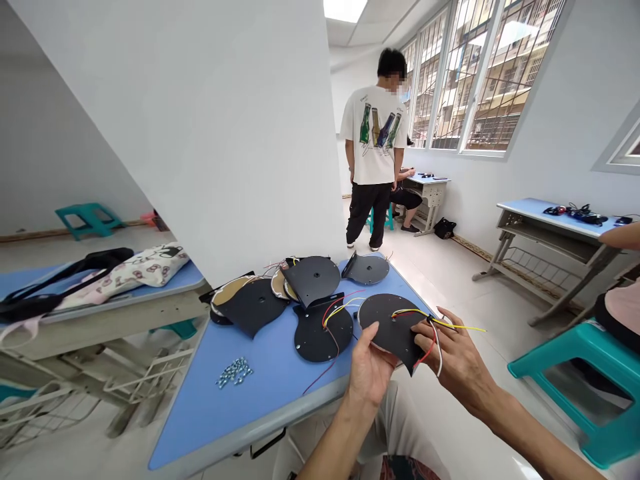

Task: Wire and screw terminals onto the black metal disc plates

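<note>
My left hand [369, 371] grips the lower left edge of a black round plate [387, 320] with red, yellow and white wires. My right hand [453, 357] holds the plate's right side, fingers closed around the wire bundle [434, 325]. The plate hangs just past the right edge of the blue table [260, 393]. Several more black round plates lie on the table behind it, one [323, 331] with loose wires, others [313, 277] stacked and tilted. A small heap of screws [234, 371] lies on the table to the left of my hands.
A white partition wall [210, 133] rises behind the table. A second desk at left carries bags [125, 270]. A person in a white T-shirt [375, 143] stands at the back, another sits behind. A teal stool [583, 363] and a desk [550, 227] stand at right.
</note>
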A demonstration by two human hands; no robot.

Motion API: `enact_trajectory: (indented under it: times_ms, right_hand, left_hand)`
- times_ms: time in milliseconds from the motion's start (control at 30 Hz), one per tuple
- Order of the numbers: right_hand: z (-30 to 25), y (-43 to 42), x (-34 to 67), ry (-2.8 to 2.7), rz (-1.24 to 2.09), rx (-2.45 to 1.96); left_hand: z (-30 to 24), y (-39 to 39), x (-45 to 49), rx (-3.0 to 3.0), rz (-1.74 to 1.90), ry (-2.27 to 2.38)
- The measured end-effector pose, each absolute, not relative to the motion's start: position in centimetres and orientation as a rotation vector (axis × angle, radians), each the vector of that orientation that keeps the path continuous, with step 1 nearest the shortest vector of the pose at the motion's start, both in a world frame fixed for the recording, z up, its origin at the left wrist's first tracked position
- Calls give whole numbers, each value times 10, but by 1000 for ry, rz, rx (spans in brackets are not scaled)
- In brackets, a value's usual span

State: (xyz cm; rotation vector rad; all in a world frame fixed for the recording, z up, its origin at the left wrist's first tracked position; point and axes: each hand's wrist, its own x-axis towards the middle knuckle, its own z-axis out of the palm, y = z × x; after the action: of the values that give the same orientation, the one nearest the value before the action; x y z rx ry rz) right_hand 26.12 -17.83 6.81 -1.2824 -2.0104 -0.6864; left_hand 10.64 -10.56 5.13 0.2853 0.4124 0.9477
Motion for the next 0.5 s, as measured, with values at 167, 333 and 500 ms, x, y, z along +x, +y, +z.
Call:
enact_trajectory:
  times_ms: [167,333,500]
  right_hand:
    - [59,-173,268,-1944,-801,-1424]
    - [48,-167,274,-1886,-770,-1610]
    - [47,-162,273,-1845,-586,-1569]
  left_hand:
    - [56,-101,115,266,1021,396]
    - [56,-96,126,270,1081,375]
    - [54,-94,131,254,1127,404]
